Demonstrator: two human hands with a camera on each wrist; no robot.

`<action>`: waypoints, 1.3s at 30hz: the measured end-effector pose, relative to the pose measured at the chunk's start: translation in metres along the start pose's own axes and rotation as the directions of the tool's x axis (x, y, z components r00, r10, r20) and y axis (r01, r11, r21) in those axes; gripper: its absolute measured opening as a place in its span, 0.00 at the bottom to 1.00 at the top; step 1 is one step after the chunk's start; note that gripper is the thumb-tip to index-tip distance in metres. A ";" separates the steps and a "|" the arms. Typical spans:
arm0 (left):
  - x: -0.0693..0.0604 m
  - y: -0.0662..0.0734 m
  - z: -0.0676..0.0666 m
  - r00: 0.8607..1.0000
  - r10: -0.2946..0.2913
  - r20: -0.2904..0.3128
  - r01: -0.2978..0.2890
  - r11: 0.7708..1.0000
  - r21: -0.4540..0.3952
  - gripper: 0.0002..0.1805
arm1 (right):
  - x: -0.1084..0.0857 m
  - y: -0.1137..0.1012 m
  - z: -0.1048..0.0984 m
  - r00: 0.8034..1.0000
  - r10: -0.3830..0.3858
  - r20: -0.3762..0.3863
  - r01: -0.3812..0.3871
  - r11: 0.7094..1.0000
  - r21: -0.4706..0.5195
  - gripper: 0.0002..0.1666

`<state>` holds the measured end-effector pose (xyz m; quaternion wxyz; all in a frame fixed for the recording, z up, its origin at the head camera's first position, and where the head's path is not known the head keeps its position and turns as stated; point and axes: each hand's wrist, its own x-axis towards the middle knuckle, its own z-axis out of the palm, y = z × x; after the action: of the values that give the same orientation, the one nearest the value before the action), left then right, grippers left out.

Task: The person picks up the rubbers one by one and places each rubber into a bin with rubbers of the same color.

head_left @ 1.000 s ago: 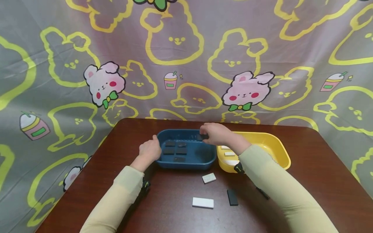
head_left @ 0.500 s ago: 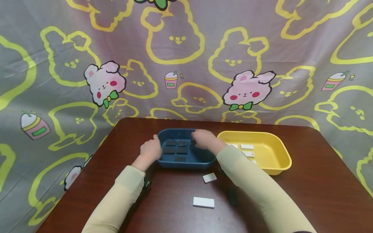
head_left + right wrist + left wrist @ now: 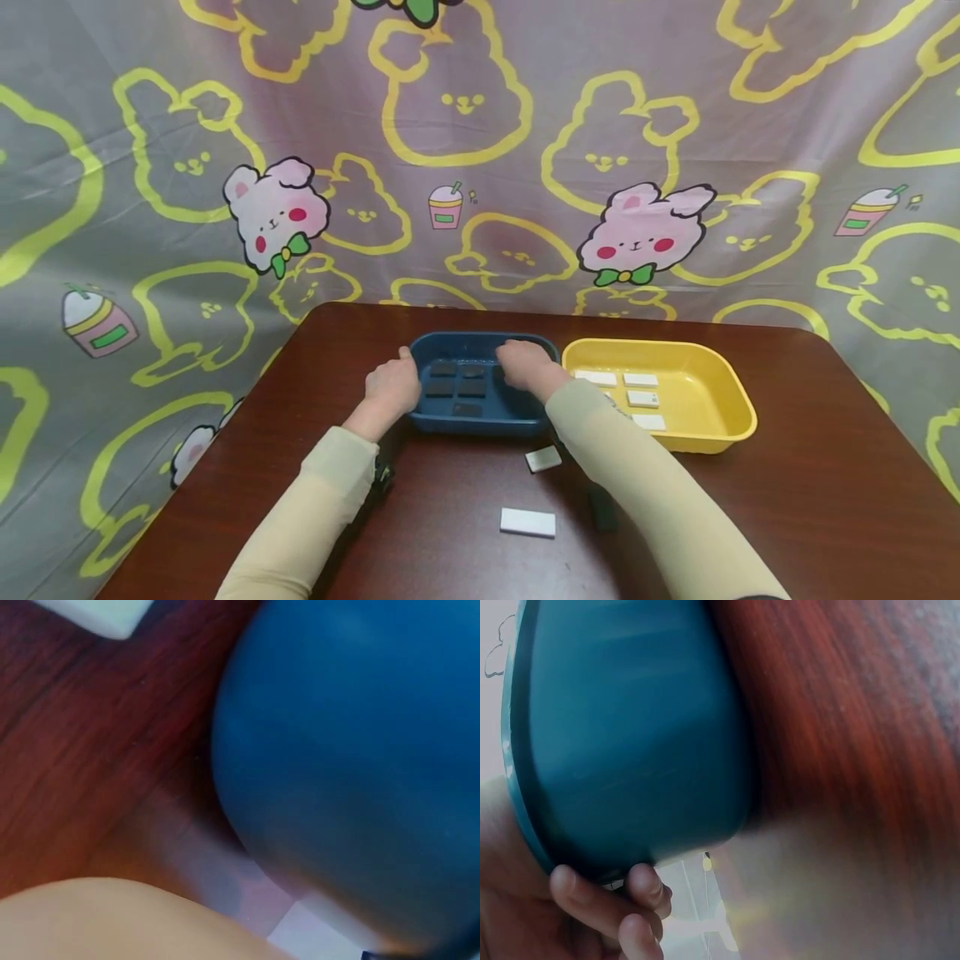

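A blue plastic basin [image 3: 480, 427] stands at the middle back of the table. My left hand [image 3: 393, 386] grips its left rim, with fingertips [image 3: 641, 934] curled by the outer wall in the left wrist view. My right hand [image 3: 525, 365] reaches over the right part of that basin, fingers down. A dark flat block [image 3: 498, 372] shows at its fingertips and seems pinched, though the contact is mostly hidden. Several black flat rectangular blocks [image 3: 471, 388] lie on the basin floor to the left of this hand. The right wrist view shows only the basin's blue outer wall [image 3: 352, 750].
To the right stands a yellow basin [image 3: 720, 435] with several white flat blocks [image 3: 641, 380] inside. In front, a small white block [image 3: 543, 459], a longer white block [image 3: 528, 522] and a black block [image 3: 603, 510] lie on the brown table [image 3: 442, 533]. A patterned cloth [image 3: 480, 150] hangs behind.
My right hand has moved left and down into the blue basin with the black block, uncovering the yellow basin. The left hand keeps its hold on the blue rim.
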<state>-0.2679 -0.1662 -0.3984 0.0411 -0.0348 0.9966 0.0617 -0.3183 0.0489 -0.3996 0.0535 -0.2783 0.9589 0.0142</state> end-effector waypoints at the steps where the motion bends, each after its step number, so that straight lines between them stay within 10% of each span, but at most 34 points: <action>1: 0.000 0.000 0.000 1.000 -0.001 -0.001 0.001 1.000 0.000 0.35 | 0.000 0.001 0.001 1.000 0.002 -0.003 -0.002 1.000 0.002 0.08; 20: -0.001 -0.001 0.001 1.000 0.010 -0.019 -0.011 1.000 -0.011 0.34 | -0.015 0.012 -0.021 0.997 -0.060 -0.056 0.061 0.998 0.014 0.18; 29: -0.001 0.001 0.000 1.000 0.007 -0.024 -0.007 1.000 -0.012 0.34 | -0.069 0.034 -0.056 0.976 -0.142 -0.163 0.147 0.989 0.024 0.19; 39: -0.001 0.000 0.000 1.000 0.008 -0.020 -0.008 1.000 -0.011 0.34 | -0.144 0.026 -0.052 0.968 -0.161 -0.192 0.155 0.987 -0.050 0.20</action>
<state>-0.2672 -0.1661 -0.3980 0.0310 -0.0317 0.9968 0.0673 -0.2165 0.1444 -0.3324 -0.0450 -0.3548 0.9339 -0.0009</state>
